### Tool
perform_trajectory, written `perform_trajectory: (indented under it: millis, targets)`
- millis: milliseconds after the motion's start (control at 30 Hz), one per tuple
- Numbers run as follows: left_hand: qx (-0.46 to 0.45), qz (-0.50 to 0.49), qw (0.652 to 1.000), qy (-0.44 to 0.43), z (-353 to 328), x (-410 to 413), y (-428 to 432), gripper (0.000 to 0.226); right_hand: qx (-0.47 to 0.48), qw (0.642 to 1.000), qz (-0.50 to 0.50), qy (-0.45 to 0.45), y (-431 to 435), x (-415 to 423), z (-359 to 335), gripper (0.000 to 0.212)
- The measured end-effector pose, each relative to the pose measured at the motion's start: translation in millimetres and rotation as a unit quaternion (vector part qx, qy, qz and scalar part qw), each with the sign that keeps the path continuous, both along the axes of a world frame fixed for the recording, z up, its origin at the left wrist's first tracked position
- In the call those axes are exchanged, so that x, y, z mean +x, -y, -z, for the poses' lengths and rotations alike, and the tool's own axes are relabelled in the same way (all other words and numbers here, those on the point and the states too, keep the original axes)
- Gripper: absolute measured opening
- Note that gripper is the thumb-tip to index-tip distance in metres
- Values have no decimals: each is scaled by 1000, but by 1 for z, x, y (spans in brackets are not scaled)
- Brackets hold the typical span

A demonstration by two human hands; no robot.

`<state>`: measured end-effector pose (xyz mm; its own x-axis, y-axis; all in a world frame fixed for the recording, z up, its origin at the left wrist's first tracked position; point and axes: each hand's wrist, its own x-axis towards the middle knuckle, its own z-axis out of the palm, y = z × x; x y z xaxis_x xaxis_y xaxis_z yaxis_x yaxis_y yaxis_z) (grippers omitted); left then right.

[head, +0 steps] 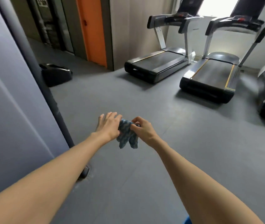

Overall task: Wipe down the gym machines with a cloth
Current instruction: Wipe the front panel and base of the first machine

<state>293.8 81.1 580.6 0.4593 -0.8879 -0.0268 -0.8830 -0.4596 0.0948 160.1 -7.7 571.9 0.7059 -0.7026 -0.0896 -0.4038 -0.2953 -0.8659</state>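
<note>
Head: cloth [127, 135] in right grip [142, 129] (pinched)

daylight pours from a blown-out window [217, 5] at the upper right of the frame and throws a white glare on the wall [225, 51] behind the treadmills [209, 75]. the rest of the room is dim and grey. soft shadows lie on the floor [128, 101] left of each treadmill. motion blur softens everything, and straight edges bow toward the borders.
</note>
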Motion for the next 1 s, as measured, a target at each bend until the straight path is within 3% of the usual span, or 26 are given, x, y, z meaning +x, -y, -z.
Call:
perform_trajectory:
  millis: [67, 133, 367, 467, 600, 800, 933, 1000]
  targets:
    - [-56, -21, 998, 1, -49, 28, -27, 62, -24, 999, -38, 27, -17, 29, -45, 10]
    - [-96, -18, 995, -2, -92, 54, -56, 47, -46, 995, -75, 46, -34, 56, -84, 19]
    - [-146, -91, 984, -51, -194, 117, -143, 15, -106, 978, -178, 39, -97, 140, -180, 28]
    - [-176, -110, 977, -43, -227, 136, -168, 16, -90, 976, -191, 45, -119, 169, -208, 35]
    - [-213, -148, 966, -3, -249, 168, -192, 14, -73, 965, -246, 61, -133, 213, -229, 23]
    - [-156, -141, 950, 230, -255, 233, -210, 20, -179, 939, -273, 108, -117, 305, -237, 18]
    - [-206, -118, 890, 390, -259, 279, -215, 26, -217, 906, -289, 220, -97, 364, -243, 28]
    - [-200, -129, 871, 430, -260, 297, -218, 36, -211, 893, -289, 273, -90, 387, -246, 31]
